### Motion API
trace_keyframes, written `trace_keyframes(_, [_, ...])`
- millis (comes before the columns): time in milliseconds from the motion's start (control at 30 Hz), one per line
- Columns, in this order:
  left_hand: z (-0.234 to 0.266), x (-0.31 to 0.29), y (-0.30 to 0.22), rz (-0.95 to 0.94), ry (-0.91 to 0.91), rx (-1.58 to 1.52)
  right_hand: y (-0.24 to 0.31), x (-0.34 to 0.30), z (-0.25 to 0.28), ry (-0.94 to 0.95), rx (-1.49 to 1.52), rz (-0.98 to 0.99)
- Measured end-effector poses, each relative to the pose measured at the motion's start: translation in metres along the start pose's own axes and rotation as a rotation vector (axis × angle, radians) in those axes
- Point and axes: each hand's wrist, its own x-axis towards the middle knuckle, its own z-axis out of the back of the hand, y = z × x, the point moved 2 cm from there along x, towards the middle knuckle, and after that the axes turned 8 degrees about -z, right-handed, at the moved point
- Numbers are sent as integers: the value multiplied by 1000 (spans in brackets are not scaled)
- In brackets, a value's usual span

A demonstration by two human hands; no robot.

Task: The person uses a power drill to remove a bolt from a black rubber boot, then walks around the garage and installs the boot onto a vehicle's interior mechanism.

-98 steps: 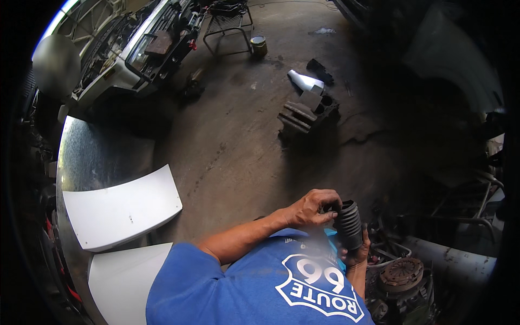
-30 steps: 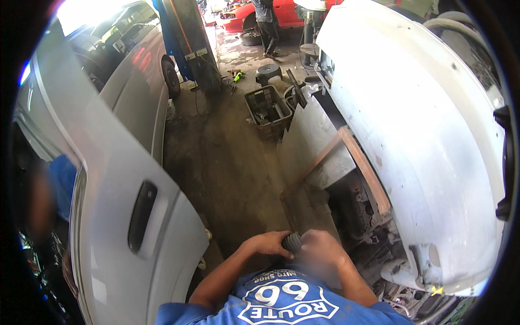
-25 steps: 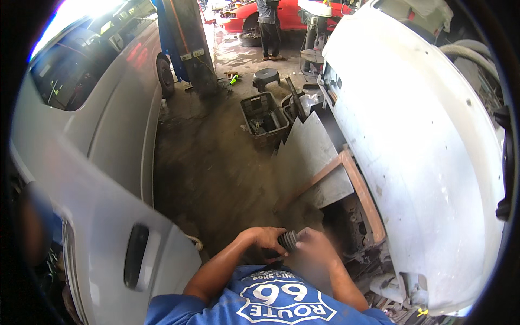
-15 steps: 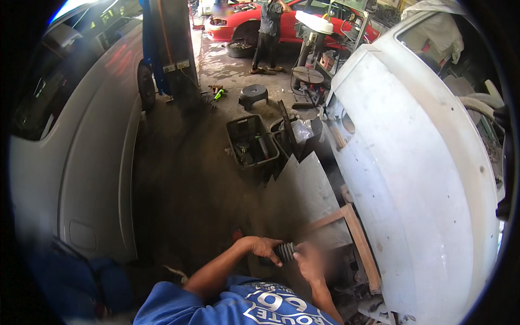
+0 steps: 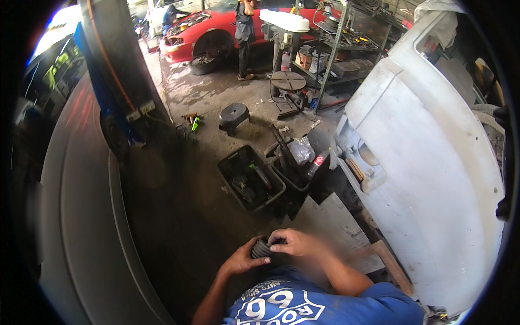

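Note:
A black ribbed rubber boot [image 5: 261, 249], shaped like a bellows, is held between my two hands in front of my blue shirt. My left hand [image 5: 242, 257] wraps round its left side, with the thumb along the lower edge. From the right, my right hand [image 5: 292, 241] grips the boot's upper end, fingers bent over it. Part of the boot is covered by the fingers. Whether anything sits inside the boot, I cannot tell.
A silver car [image 5: 81, 216] stands at the left, a white body panel [image 5: 433, 157] at the right. Ahead are a black crate [image 5: 221, 162] with tools, a black stool [image 5: 234, 112] and metal sheets [image 5: 330, 216]. Farther off, a person [image 5: 245, 38] stands by a red car [image 5: 216, 24].
My view has turned to the right and tilted. The right hand has shifted from the boot's right end to over its top. Both hands remain on the boot.

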Motion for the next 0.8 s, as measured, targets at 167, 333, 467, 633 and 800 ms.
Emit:
trace_keyframes(167, [109,44,6,10,-123,328,0,145,8,10,93,-85])
trace_keyframes(333, [223,93,-11,157,-126,453,34,268,40,-64,36,-91])
trace_keyframes(467, [312,139,-12,92,-186,372,82,345,77,-163,82,-22])
trace_keyframes(633, [414,194,-2,-74,-268,231,125,444,114,-352,1,130])
trace_keyframes(800, [542,242,28,-53,-55,30,141,542,154,-155,39,98])
